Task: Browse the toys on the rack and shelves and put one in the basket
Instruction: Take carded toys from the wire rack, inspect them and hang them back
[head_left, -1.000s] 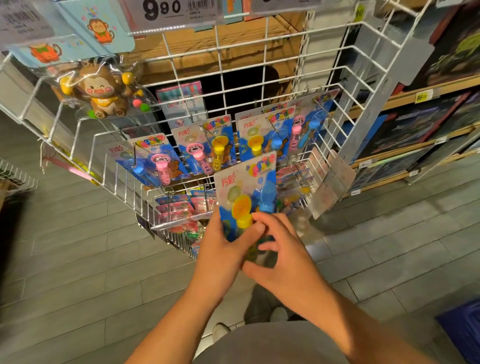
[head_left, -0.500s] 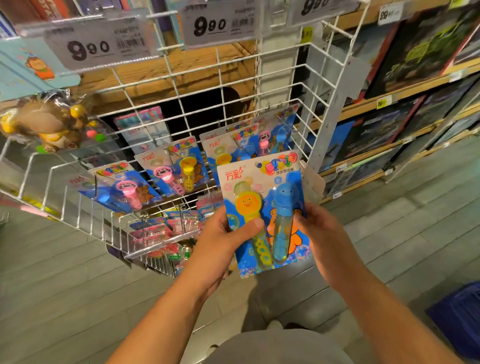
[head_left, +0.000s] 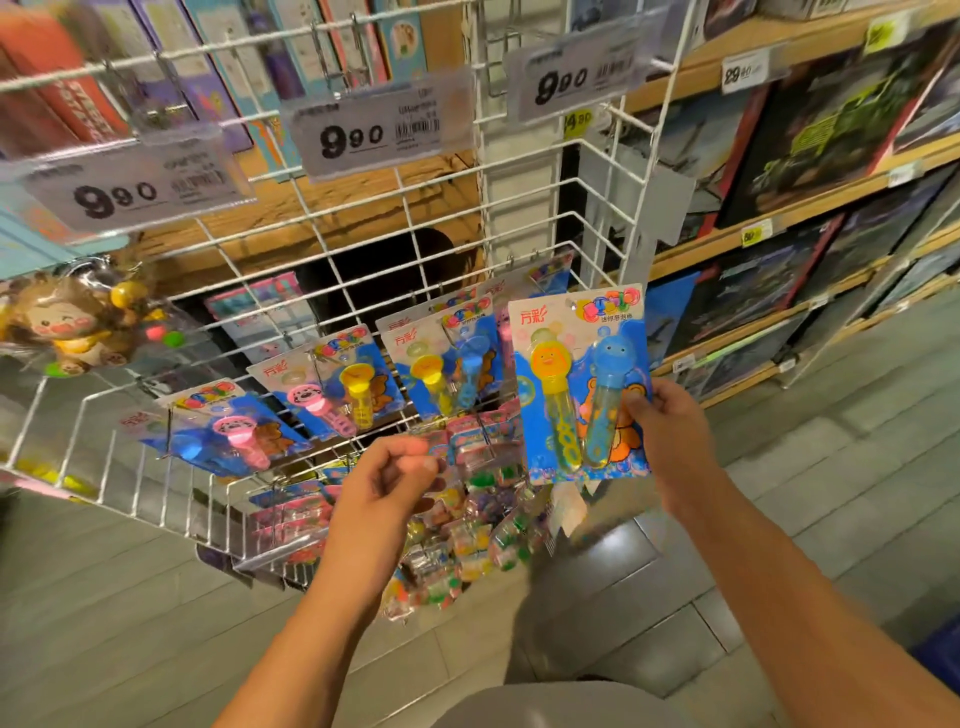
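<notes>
1. Holding the bubble pack (head_left: 582, 384) clear of the rack (head_left: 363, 291): the right hand (head_left: 670, 436) pinches its right edge, thumb on the front over the blue tube's blister, fingers behind and out of sight. The card stands upright, facing the camera, just right of the hanging packs (head_left: 441, 364).
2. Handling, as a judgement: light; thin card with two clear plastic blisters over a yellow and a blue wand. The card looks stiff enough to stay flat from one edge, but it will bend or crease if squeezed mid-panel. Blister plastic is slick; bare card gives the better purchase.
3. Best hold: a side edge or the bottom margin, thumb in front and fingers behind. Avoid the punched top, which could tear.
4. Left hand (head_left: 387, 483): loosely curled, empty, hovering low in front of the rack's lower bin (head_left: 467, 519) of small packets.
5. Around: price tags (head_left: 374, 130) read 9.90 on the top wire; a bagged monkey toy (head_left: 67, 332) hangs at far left; boxed toys fill the shelves (head_left: 779, 228) at right.
6. Basket: a blue corner (head_left: 940, 654) at lower right may be it; cannot tell.
</notes>
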